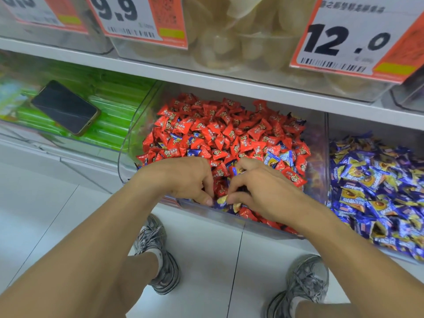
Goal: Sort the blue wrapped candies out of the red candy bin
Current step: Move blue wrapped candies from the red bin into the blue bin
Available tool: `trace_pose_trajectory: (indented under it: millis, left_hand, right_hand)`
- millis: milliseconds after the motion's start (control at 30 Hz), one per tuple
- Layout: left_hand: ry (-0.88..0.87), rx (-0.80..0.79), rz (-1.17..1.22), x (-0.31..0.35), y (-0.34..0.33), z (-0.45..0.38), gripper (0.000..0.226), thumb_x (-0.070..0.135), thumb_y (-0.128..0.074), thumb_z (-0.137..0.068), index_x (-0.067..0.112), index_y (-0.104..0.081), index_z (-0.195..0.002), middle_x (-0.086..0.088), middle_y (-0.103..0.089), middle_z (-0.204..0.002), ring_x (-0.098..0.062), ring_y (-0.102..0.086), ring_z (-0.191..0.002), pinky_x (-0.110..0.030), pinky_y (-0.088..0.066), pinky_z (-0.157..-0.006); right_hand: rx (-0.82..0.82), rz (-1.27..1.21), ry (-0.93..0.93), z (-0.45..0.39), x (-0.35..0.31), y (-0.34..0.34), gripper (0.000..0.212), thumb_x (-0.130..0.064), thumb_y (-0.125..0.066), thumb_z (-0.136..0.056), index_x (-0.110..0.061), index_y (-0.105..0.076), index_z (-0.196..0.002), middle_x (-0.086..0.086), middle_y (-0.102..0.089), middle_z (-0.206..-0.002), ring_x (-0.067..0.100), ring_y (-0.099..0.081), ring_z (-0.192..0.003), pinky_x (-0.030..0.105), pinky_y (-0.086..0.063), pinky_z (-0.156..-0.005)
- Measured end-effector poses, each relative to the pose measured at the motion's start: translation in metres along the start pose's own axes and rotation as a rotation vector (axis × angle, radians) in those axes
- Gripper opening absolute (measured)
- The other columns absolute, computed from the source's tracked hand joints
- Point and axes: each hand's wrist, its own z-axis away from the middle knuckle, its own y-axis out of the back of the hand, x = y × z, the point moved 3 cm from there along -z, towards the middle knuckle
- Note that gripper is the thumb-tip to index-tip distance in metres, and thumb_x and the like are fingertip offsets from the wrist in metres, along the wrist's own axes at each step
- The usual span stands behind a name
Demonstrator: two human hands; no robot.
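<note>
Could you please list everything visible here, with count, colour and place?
red candies: many, red, middle clear bin
blue candies: several, blue, mixed among the red ones
blue candy bin: one, full of blue-and-yellow wrappers, right
green packets: many, green, left bin
phone: one, black, lying on the green packets
price signs: three, orange-and-white, upper shelf
shoes: two, grey, on the floor
left hand: gripping blue candies at the bin's front
right hand: likewise

On the far upper shelf, an orange-edged price card [135, 18] at left reads "9.9", while a second price card [353, 40] at right reads "12.0".
</note>
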Motion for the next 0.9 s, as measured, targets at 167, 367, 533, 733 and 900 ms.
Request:
trace_pose_trajectory:
  millis: [167, 367, 533, 733, 900]
  left_hand:
    - [-0.064, 0.073, 0.151, -0.007, 0.000, 0.004, 0.010, 0.039, -0.075, -0.081, 0.033, -0.078, -0.088, 0.013, -0.072, -0.087, -0.004, -0.061, -0.079, -0.030, -0.050, -0.075]
    - [-0.073, 0.306, 0.444, -0.004, 0.009, 0.016, 0.018, 0.046, -0.068, -0.083, 0.029, -0.074, -0.083, 0.023, -0.060, -0.062, 0.004, -0.050, -0.059, -0.014, -0.039, -0.059]
    - [-0.026, 0.292, 0.355, 0.007, 0.003, 0.008, 0.030, 0.050, -0.065, -0.085, 0.022, -0.070, -0.076, 0.011, -0.057, -0.063, -0.003, -0.048, -0.055, -0.019, -0.041, -0.056]
    - [0.004, 0.162, 0.122, 0.022, -0.007, 0.000, 0.033, 0.059, -0.074, -0.072, 0.030, -0.066, -0.086, 0.012, -0.062, -0.082, -0.003, -0.058, -0.072, -0.027, -0.048, -0.064]
    - [0.009, 0.096, -0.016, 0.032, -0.008, -0.005, 0.033, 0.046, -0.079, -0.074, 0.026, -0.061, -0.092, 0.011, -0.058, -0.080, -0.006, -0.054, -0.071, -0.023, -0.038, -0.056]
  right_hand:
    - [0.226, -0.114, -0.122, 0.013, 0.010, 0.025, 0.026, -0.051, -0.050, -0.095, -0.031, -0.063, -0.084, -0.010, -0.041, -0.087, 0.005, -0.046, -0.078, 0.028, -0.038, -0.069]
    - [0.365, -0.226, -0.182, 0.021, 0.012, 0.042, 0.031, -0.030, -0.068, -0.082, -0.021, -0.054, -0.056, -0.005, -0.062, -0.072, 0.002, -0.057, -0.074, 0.017, -0.041, -0.066]
    - [0.251, -0.243, -0.228, 0.022, 0.008, 0.035, 0.026, -0.019, -0.070, -0.076, -0.017, -0.054, -0.056, -0.001, -0.073, -0.078, 0.003, -0.067, -0.079, 0.021, -0.052, -0.069]
    - [0.014, -0.191, -0.123, 0.021, 0.010, 0.026, 0.031, -0.016, -0.065, -0.081, -0.036, -0.053, -0.100, -0.012, -0.053, -0.102, 0.002, -0.055, -0.084, 0.026, -0.046, -0.073]
    - [-0.055, -0.125, -0.077, 0.016, 0.006, 0.012, 0.026, -0.020, -0.054, -0.093, -0.034, -0.054, -0.114, -0.011, -0.041, -0.098, 0.002, -0.045, -0.086, 0.025, -0.035, -0.075]
